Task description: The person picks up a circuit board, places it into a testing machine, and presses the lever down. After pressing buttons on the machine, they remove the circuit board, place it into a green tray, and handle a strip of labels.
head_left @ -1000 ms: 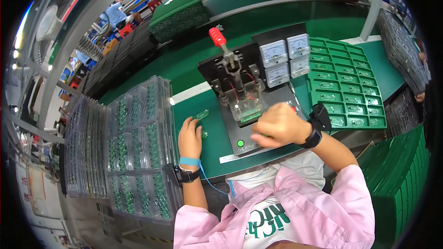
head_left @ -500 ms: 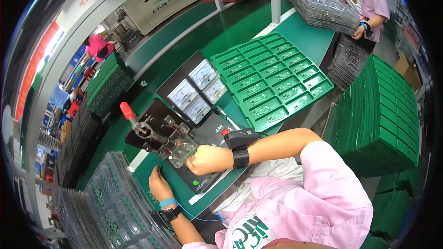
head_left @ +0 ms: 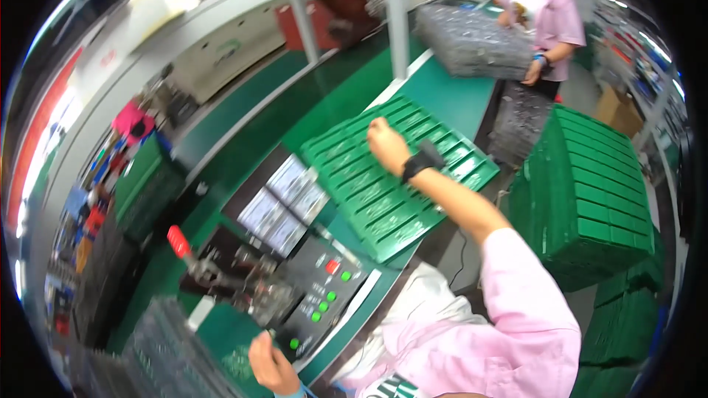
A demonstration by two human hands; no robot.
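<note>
My right hand (head_left: 387, 149) is over the far part of a green compartment tray (head_left: 383, 242) that carries small circuit boards. Its fingers are closed; whatever they hold, if anything, is hidden and blurred. My left hand (head_left: 272, 365) is at the near edge of a test fixture (head_left: 269, 298), fingers loosely apart and nothing visible in them. The fixture has a clear block and a toggle clamp with a red handle (head_left: 178, 242). Beside it lies a black control panel (head_left: 306, 330) with green buttons and a red switch. Several lit display panels (head_left: 280, 203) stand between fixture and tray.
Stacked green trays (head_left: 590, 191) rise at the right. Clear plastic trays (head_left: 166, 350) are stacked at the lower left, near some small circuit boards (head_left: 237, 361). At the back right, a co-worker (head_left: 542, 18) holds a pile of clear trays (head_left: 472, 40). A white post (head_left: 396, 22) stands behind the bench.
My right hand has gone from the fixture's clear block to above the green tray. My left hand has shifted nearer the fixture's front. The view has turned, and the control panel's buttons are uncovered.
</note>
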